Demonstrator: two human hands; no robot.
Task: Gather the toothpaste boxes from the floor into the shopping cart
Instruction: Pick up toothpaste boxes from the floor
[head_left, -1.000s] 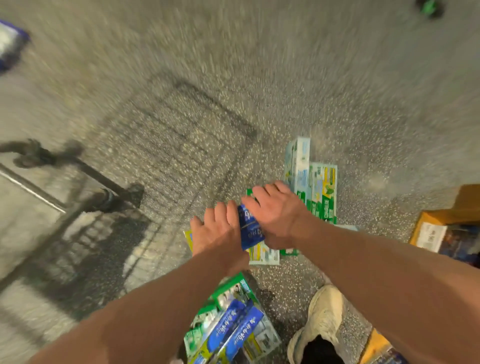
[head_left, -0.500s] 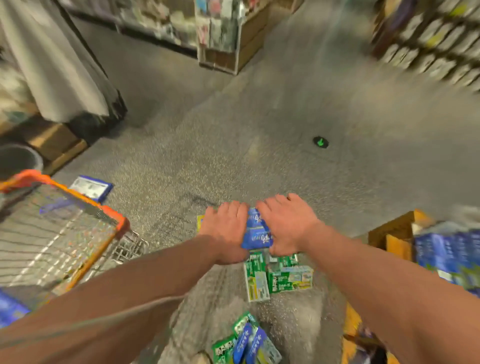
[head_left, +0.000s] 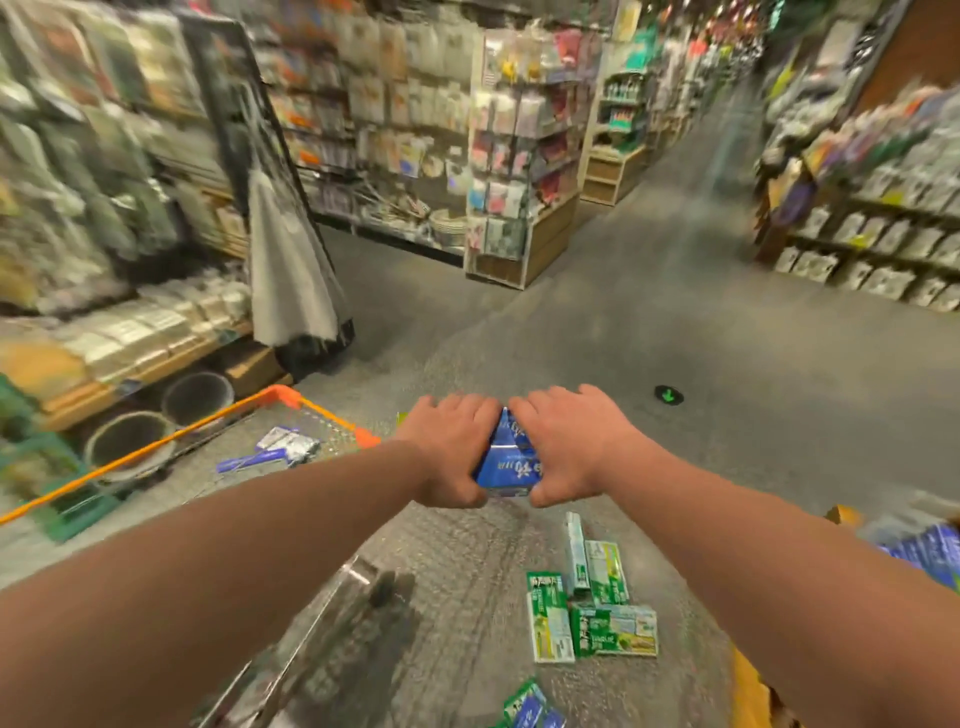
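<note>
The left hand (head_left: 452, 447) and the right hand (head_left: 566, 441) clasped a small bundle of blue toothpaste boxes (head_left: 506, 462) between them, fingers curled over its top and thumbs under its near end. The bundle was in the air above the floor (head_left: 675, 338), and its long axis pointed away from the person. The shopping cart (head_left: 283, 396) stood to the left of the grip, its orange rim corner just beside the left hand, so the left hand was the nearer one and the carry would probably go leftward over that rim. Green toothpaste boxes (head_left: 587, 608) lay on the floor below the hands, and a few more boxes (head_left: 527, 706) lay at the bottom edge of the view.
</note>
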